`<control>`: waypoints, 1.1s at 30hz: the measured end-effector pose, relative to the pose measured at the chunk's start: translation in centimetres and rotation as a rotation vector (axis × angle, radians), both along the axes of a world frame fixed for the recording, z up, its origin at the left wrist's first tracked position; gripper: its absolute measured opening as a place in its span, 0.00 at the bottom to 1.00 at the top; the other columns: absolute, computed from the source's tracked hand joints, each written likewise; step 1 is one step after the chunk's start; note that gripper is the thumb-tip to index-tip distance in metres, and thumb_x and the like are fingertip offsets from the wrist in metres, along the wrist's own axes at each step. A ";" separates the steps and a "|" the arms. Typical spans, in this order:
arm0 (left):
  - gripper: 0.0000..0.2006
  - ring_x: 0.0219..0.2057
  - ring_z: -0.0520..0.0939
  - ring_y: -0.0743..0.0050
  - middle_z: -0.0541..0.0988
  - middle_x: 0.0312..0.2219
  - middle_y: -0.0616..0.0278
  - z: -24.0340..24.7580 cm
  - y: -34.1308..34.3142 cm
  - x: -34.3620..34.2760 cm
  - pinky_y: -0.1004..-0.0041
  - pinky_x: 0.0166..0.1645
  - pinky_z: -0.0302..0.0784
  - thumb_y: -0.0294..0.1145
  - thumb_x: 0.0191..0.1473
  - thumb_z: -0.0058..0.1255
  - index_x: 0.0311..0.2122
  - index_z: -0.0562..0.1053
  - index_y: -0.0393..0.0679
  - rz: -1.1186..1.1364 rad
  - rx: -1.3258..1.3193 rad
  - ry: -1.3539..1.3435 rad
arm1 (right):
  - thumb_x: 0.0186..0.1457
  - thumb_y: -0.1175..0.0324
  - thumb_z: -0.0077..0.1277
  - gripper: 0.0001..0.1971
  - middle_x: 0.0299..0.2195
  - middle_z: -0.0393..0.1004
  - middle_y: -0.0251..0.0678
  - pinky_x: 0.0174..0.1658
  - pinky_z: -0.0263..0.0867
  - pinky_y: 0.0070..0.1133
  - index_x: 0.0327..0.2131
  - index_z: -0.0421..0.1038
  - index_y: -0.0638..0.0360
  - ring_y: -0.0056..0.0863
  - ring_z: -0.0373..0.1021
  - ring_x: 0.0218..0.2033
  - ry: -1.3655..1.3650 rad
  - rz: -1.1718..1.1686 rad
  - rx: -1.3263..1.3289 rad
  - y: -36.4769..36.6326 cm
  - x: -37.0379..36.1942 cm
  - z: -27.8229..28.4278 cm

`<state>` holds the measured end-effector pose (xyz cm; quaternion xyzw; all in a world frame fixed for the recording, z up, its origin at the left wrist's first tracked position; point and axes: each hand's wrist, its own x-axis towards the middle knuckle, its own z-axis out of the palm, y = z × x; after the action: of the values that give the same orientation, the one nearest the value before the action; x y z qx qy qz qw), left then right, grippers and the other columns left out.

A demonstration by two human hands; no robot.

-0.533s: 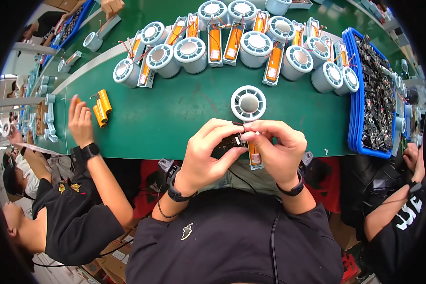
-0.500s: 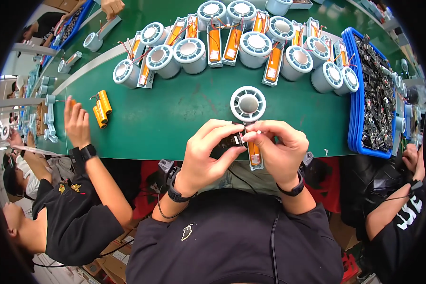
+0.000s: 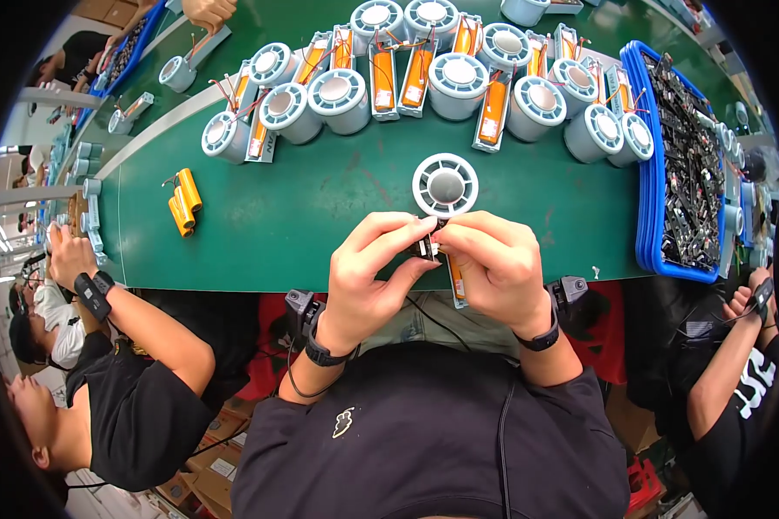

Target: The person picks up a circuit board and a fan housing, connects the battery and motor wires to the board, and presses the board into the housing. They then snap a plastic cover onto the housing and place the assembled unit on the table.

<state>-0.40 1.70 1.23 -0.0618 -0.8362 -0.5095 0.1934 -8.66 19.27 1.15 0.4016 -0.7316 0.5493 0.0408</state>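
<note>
Over the near edge of the green tabletop (image 3: 320, 233), the left hand (image 3: 368, 268) pinches a small black circuit board (image 3: 421, 249), and the right hand (image 3: 498, 268) pinches what looks like a small white plastic connector (image 3: 435, 248) at its right side; just beyond the hands sits a pale blue round housing (image 3: 446, 184) with a grey centre disc, and a blue plastic tray (image 3: 645, 173) stands to the right

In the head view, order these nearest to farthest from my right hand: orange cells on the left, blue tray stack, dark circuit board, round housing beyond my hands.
From your right hand:
1. Dark circuit board: immediately left.
2. Round housing: just beyond, slightly left.
3. Blue tray stack: to the right.
4. Orange cells: far left.
</note>
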 end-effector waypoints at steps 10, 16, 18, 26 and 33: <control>0.26 0.42 0.84 0.62 0.82 0.42 0.53 -0.4 0.1 -0.2 0.70 0.45 0.82 0.14 0.41 0.68 0.50 0.80 0.38 -0.041 0.041 0.014 | 0.46 0.85 0.58 0.08 0.29 0.80 0.41 0.29 0.73 0.25 0.33 0.77 0.65 0.36 0.78 0.26 0.124 -0.067 -0.017 0.1 0.4 -0.6; 0.23 0.39 0.85 0.58 0.82 0.41 0.53 -0.9 0.0 -0.8 0.68 0.43 0.84 0.16 0.41 0.68 0.48 0.81 0.38 -0.035 0.071 0.076 | 0.46 0.85 0.59 0.08 0.30 0.81 0.40 0.29 0.72 0.25 0.32 0.77 0.65 0.35 0.77 0.25 0.225 -0.164 0.012 -0.1 0.8 -0.6; 0.22 0.38 0.86 0.58 0.83 0.40 0.53 -0.9 -0.1 -0.7 0.67 0.43 0.85 0.16 0.41 0.68 0.47 0.81 0.37 -0.020 0.064 0.084 | 0.46 0.85 0.60 0.09 0.31 0.81 0.41 0.28 0.71 0.23 0.33 0.77 0.65 0.34 0.77 0.24 0.259 -0.164 0.057 -0.2 1.3 -0.1; 0.20 0.37 0.85 0.58 0.83 0.35 0.57 -1.9 0.6 -0.8 0.64 0.43 0.85 0.17 0.40 0.69 0.43 0.82 0.38 0.103 -0.231 0.396 | 0.46 0.83 0.62 0.09 0.34 0.83 0.42 0.24 0.66 0.21 0.34 0.79 0.64 0.32 0.75 0.21 0.119 -0.085 -0.013 -0.2 1.3 0.0; 0.21 0.35 0.84 0.61 0.82 0.34 0.58 -1.8 1.5 -0.1 0.62 0.46 0.85 0.14 0.37 0.69 0.42 0.83 0.39 0.204 -0.332 0.415 | 0.45 0.80 0.63 0.09 0.34 0.83 0.40 0.28 0.67 0.23 0.34 0.79 0.63 0.32 0.75 0.23 0.084 -0.064 0.031 0.4 1.2 0.2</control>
<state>-0.49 3.20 -0.53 -0.1112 -0.8526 -0.3202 0.3978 -7.49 19.64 1.37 0.4012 -0.7503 0.5189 0.0826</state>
